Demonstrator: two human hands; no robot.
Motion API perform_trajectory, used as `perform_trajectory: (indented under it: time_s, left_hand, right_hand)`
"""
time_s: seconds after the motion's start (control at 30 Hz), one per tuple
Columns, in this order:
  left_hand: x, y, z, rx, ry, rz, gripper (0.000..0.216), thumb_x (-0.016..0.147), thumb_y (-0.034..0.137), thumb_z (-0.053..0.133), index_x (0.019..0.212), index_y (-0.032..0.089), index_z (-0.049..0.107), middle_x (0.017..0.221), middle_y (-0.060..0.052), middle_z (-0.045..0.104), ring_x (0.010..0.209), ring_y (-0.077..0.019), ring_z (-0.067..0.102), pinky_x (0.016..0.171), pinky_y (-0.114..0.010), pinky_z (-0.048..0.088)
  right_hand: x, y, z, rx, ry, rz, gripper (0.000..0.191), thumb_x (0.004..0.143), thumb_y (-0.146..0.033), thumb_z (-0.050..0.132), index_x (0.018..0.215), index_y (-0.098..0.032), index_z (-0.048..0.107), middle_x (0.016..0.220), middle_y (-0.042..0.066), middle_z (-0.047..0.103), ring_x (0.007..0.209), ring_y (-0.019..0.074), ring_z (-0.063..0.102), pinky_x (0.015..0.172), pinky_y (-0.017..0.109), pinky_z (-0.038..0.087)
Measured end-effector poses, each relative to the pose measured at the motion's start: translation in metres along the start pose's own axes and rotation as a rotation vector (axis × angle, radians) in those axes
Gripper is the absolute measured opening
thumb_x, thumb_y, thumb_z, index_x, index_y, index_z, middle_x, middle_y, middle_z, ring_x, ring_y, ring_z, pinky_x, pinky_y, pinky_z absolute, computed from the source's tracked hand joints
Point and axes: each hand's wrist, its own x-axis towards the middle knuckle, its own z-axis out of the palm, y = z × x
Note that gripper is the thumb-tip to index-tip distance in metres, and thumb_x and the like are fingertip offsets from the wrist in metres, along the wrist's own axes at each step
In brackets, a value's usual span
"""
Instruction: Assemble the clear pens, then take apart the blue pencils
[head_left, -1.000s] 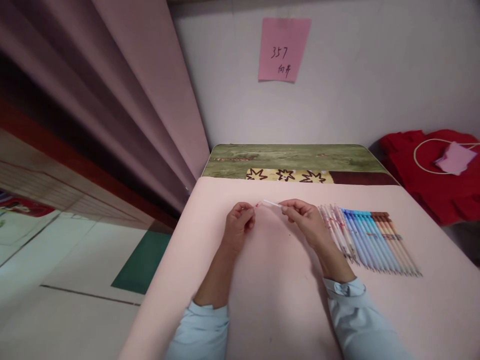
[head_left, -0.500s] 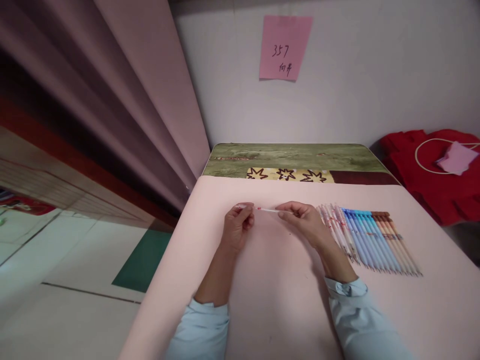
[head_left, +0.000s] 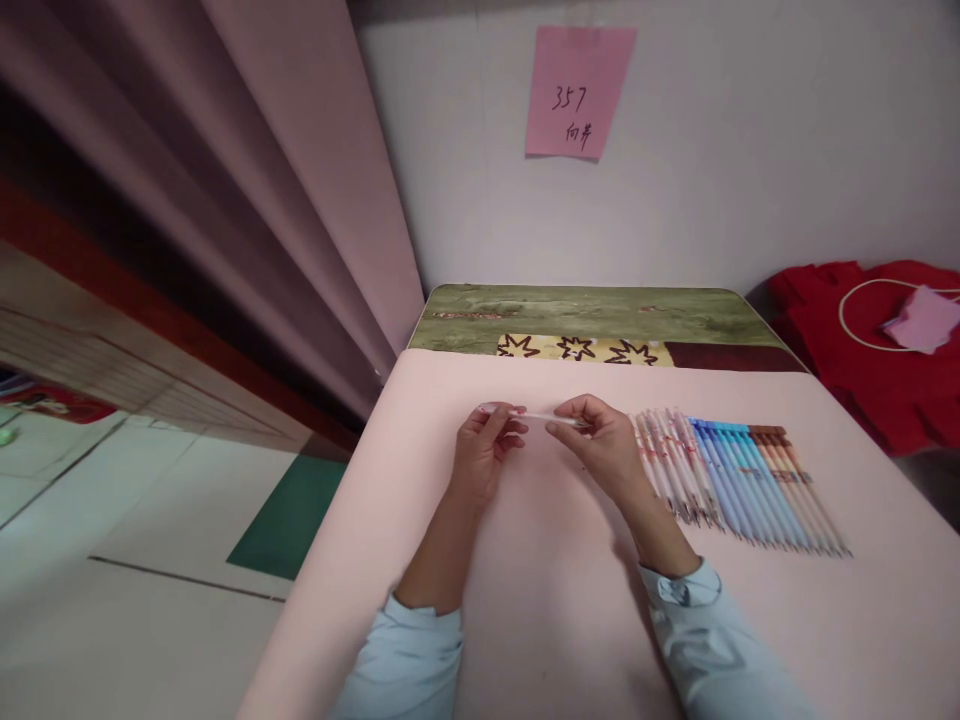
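Note:
Between my two hands a white pen [head_left: 536, 416] with small red marks lies almost level above the pink tabletop [head_left: 540, 600]. My left hand [head_left: 484, 445] pinches its left end between thumb and fingers. The right end is gripped by the thumb and fingertips of my right hand [head_left: 596, 435], which hide its tip. Just right of that hand lies a row of pens: white ones with red patterns [head_left: 679, 460], then blue ones [head_left: 746, 490], then brown-topped ones [head_left: 799, 490], side by side with their points toward me.
A green board with a star-patterned strip [head_left: 574, 348] runs along the table's far edge. A red cloth [head_left: 832, 330] with a pink pad of paper [head_left: 926, 320] is at the right. A pink note [head_left: 577, 90] hangs on the wall; a curtain [head_left: 315, 180] borders the left.
My left hand's fingers have shifted on the pen, and more of its left end shows past them. The right hand still grips the other end. The view has moved slightly.

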Motion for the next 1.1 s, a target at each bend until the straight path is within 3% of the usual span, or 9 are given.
perform_trajectory:
  time_s: [0.37, 0.57, 0.63, 0.73, 0.83, 0.93, 1.0, 1.1]
  left_hand:
    - [-0.0007, 0.0009, 0.0036, 0.003, 0.021, -0.048, 0.040, 0.066, 0.038, 0.086, 0.088, 0.012, 0.065, 0.083, -0.006, 0.075, 0.054, -0.0098, 0.066, 0.046, -0.018, 0.050]
    - [-0.0018, -0.0002, 0.0028, 0.044, -0.003, -0.034, 0.038, 0.066, 0.035, 0.086, 0.090, 0.012, 0.065, 0.078, -0.005, 0.073, 0.056, -0.0111, 0.066, 0.049, -0.020, 0.051]
    - [-0.0012, -0.0005, 0.0015, 0.049, 0.009, -0.023, 0.038, 0.067, 0.034, 0.085, 0.090, 0.012, 0.065, 0.078, -0.005, 0.073, 0.055, -0.0105, 0.065, 0.050, -0.020, 0.051]
    - [0.0001, -0.0008, -0.0007, 0.052, 0.016, -0.002, 0.037, 0.067, 0.033, 0.085, 0.090, 0.012, 0.066, 0.081, -0.006, 0.073, 0.055, -0.0096, 0.064, 0.051, -0.020, 0.051]
    - [0.0003, -0.0007, -0.0015, 0.057, 0.010, 0.010, 0.036, 0.068, 0.034, 0.084, 0.091, 0.013, 0.066, 0.084, -0.006, 0.074, 0.056, -0.0093, 0.063, 0.051, -0.020, 0.051]
    - [-0.0002, -0.0001, -0.0008, 0.065, 0.021, 0.009, 0.035, 0.069, 0.034, 0.084, 0.090, 0.013, 0.065, 0.082, -0.005, 0.074, 0.055, -0.0092, 0.063, 0.051, -0.020, 0.050]
    - [-0.0003, 0.0003, -0.0004, 0.066, 0.030, 0.009, 0.036, 0.068, 0.034, 0.084, 0.089, 0.013, 0.065, 0.081, -0.005, 0.073, 0.054, -0.0091, 0.063, 0.050, -0.020, 0.050]
    - [0.0000, 0.0005, -0.0004, 0.065, 0.023, 0.013, 0.036, 0.067, 0.034, 0.085, 0.088, 0.012, 0.065, 0.082, -0.006, 0.073, 0.054, -0.0091, 0.063, 0.050, -0.020, 0.050]
  right_hand:
    - [-0.0005, 0.0003, 0.0023, -0.018, 0.003, -0.008, 0.037, 0.068, -0.052, 0.079, 0.083, -0.020, 0.069, 0.077, 0.005, 0.070, 0.063, 0.0167, 0.058, 0.058, 0.028, 0.045]
    - [-0.0019, -0.0027, -0.0023, -0.083, -0.053, 0.081, 0.055, 0.083, -0.068, 0.058, 0.061, -0.018, 0.066, 0.062, 0.008, 0.068, 0.053, 0.0172, 0.059, 0.053, 0.029, 0.046]
    - [-0.0017, -0.0026, -0.0034, -0.103, -0.073, 0.071, 0.053, 0.084, -0.068, 0.057, 0.073, -0.018, 0.069, 0.063, 0.007, 0.067, 0.055, 0.0168, 0.059, 0.053, 0.028, 0.046]
    - [-0.0003, -0.0002, -0.0043, -0.118, -0.086, -0.001, 0.047, 0.075, -0.059, 0.071, 0.102, -0.021, 0.066, 0.070, 0.001, 0.067, 0.058, 0.0150, 0.057, 0.054, 0.026, 0.043]
    - [0.0007, 0.0031, -0.0049, -0.119, -0.103, 0.002, 0.041, 0.075, -0.058, 0.072, 0.090, -0.021, 0.066, 0.070, 0.002, 0.066, 0.059, 0.0151, 0.057, 0.055, 0.026, 0.043]
    - [0.0002, 0.0039, -0.0054, -0.080, -0.129, 0.099, 0.052, 0.085, -0.068, 0.054, 0.069, -0.019, 0.065, 0.065, 0.007, 0.066, 0.059, 0.0176, 0.060, 0.058, 0.029, 0.046]
    - [-0.0001, 0.0032, -0.0055, -0.083, -0.127, 0.113, 0.054, 0.085, -0.069, 0.053, 0.072, -0.019, 0.067, 0.067, 0.007, 0.067, 0.059, 0.0177, 0.060, 0.058, 0.029, 0.046]
    - [-0.0001, 0.0022, -0.0054, -0.135, -0.117, 0.023, 0.044, 0.075, -0.063, 0.070, 0.086, -0.021, 0.068, 0.071, 0.003, 0.067, 0.060, 0.0161, 0.058, 0.056, 0.027, 0.043]
